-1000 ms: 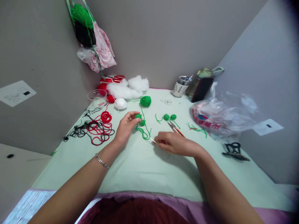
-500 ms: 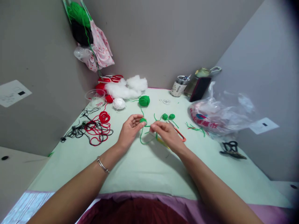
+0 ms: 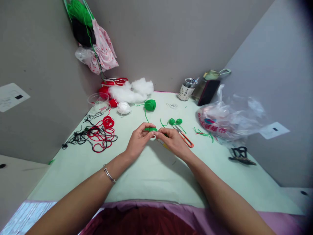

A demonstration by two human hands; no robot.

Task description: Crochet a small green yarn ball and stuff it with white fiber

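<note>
Between my hands, above the middle of the table, is a small green crochet piece [image 3: 151, 129] with a whitish part at its lower edge. My left hand [image 3: 138, 141] is closed on it, thumb and fingers pinching it from the left. My right hand [image 3: 172, 141] is closed, its fingertips pinching at the piece's right edge. Below the right hand shows a thin tool with a yellow handle [image 3: 166, 147], probably a crochet hook; whether the hand touches it I cannot tell. A green yarn ball [image 3: 150, 105] lies behind, its strand running toward the left hand.
Orange-handled snips [image 3: 187, 140] and two small green balls [image 3: 175, 121] lie beyond my right hand. Tangled black and red yarn [image 3: 97, 133], a white yarn ball [image 3: 123, 108] and white stuffing [image 3: 132, 90] are at left. A plastic bag [image 3: 220, 117] and black claw clip [image 3: 241, 156] are at right.
My two hands have come together, with the right fingertips now against the green piece. The loose green yarn that hung between them is mostly out of sight.
</note>
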